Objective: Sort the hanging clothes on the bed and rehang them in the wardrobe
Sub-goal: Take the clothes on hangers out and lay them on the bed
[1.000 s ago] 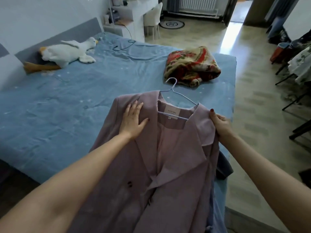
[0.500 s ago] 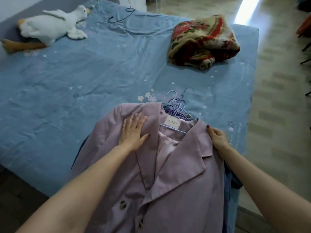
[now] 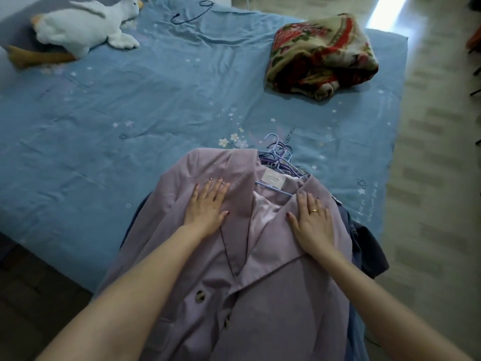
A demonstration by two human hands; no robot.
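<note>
My left hand point(image 3: 208, 207) lies flat on the left lapel of the lilac jacket point(image 3: 260, 295), fingers straight and slightly spread, gripping nothing. My right hand point(image 3: 313, 225) lies flat on the right lapel in the same manner, fingers extended, a ring on one finger. The jacket lies front-up at the near edge of the bed point(image 3: 130, 113), on top of a pile of darker blue clothes point(image 3: 369, 246) that show at its right side and a little at its left. A pale hanger point(image 3: 276, 188) sits inside the collar, and a cluster of hanger hooks point(image 3: 278, 152) protrudes just beyond the collar onto the blue sheet. Further back on the bed are a folded floral blanket point(image 3: 322, 53) to the right and a white stuffed goose point(image 3: 83, 24) at the far left, well apart from the pile.
</note>
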